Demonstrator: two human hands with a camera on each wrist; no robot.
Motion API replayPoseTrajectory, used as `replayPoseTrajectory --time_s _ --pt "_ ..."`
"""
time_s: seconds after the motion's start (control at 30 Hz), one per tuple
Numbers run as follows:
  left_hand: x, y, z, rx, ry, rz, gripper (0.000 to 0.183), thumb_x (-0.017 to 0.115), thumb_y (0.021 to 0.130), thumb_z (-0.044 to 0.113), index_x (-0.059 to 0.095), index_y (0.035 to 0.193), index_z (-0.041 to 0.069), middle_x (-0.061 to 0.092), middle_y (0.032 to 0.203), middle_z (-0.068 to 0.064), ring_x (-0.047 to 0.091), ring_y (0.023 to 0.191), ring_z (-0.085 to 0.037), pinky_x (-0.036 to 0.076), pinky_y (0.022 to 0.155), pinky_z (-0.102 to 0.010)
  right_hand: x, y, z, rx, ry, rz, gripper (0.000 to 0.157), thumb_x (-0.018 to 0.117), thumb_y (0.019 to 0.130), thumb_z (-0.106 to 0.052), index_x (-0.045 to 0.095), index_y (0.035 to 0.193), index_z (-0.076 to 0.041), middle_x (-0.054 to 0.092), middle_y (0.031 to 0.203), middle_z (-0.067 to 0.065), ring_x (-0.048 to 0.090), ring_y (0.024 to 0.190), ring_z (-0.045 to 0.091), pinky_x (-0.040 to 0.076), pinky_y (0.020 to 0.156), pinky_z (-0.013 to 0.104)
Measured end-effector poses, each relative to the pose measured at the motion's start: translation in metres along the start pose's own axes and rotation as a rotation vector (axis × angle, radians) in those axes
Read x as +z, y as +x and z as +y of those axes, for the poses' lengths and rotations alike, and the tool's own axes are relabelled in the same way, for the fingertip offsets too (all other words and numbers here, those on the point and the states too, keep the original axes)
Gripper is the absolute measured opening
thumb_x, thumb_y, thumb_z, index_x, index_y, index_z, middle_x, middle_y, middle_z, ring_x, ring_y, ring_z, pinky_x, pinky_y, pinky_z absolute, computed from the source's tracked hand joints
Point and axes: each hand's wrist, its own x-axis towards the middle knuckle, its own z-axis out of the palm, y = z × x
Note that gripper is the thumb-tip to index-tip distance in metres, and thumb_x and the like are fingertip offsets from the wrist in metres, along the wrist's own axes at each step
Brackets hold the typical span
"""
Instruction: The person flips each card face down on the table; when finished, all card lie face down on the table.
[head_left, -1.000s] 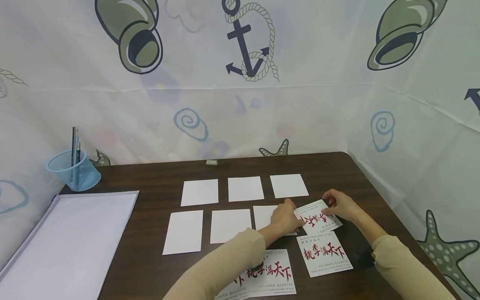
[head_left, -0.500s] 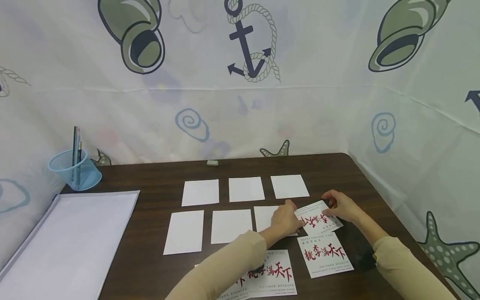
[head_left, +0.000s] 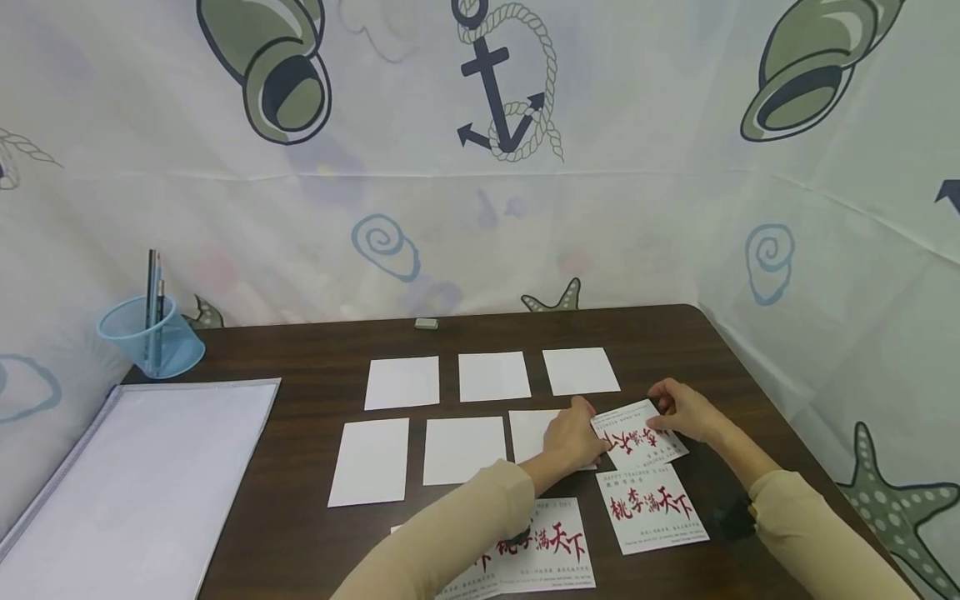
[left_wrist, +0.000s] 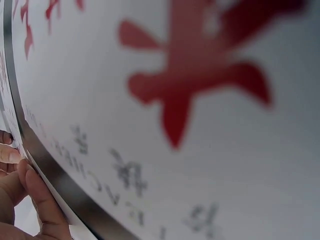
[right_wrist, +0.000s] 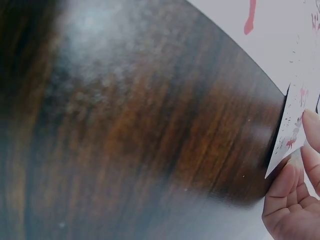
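In the head view a white card with red brush characters is held between both hands at the right of the table. The left hand pinches its left edge, and the right hand has thumb and fingers on the right edge. Just below, a second printed card lies flat. More printed cards lie at the front, partly hidden under the left forearm. A blank white card is half covered by the left hand. In the right wrist view, the right hand's fingertips are at the card's corner.
Several blank white cards lie in two rows on the dark wooden table. A large white board covers the left side. Behind it stands a blue cup holding pencils. A patterned cloth hangs around the table.
Both hands keep their places on the card. The head view has shifted very slightly; the cards on the table stay where they were.
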Motion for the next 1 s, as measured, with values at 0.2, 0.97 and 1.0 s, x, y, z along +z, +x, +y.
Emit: replayPoseTrajectory --time_s 0.2,0.97,1.0 --pt "-0.001 0.0 0.0 0.01 -0.017 0.004 0.041 0.08 0.075 0.018 0.052 0.104 0.013 0.057 0.049 0.005 0.052 0.046 -0.007 0.038 0.053 -0.023 0.0 0.001 0.0 0.013 0.024 0.002 0.04 0.073 0.077 -0.001 0.046 0.106 0.009 0.05 0.091 0.017 0.049 0.08 0.023 0.043 0.068 0.033" --pt "-0.003 -0.001 -0.006 0.058 -0.162 -0.029 0.043 0.078 0.076 0.01 0.049 0.108 0.006 0.055 0.055 0.003 0.053 0.039 -0.005 0.038 0.047 -0.016 -0.003 0.003 0.017 -0.034 0.377 0.046 0.024 0.061 0.088 0.001 0.05 0.108 0.008 0.051 0.091 0.013 0.051 0.078 0.01 0.05 0.067 0.024" --pt "-0.003 -0.001 -0.006 0.062 -0.163 -0.028 0.043 0.078 0.076 0.01 0.049 0.107 0.006 0.055 0.055 0.003 0.052 0.039 -0.004 0.038 0.048 -0.016 -0.004 0.003 0.017 -0.031 0.376 0.047 0.024 0.061 0.088 0.001 0.05 0.108 0.008 0.051 0.09 0.013 0.051 0.078 0.01 0.051 0.067 0.024"
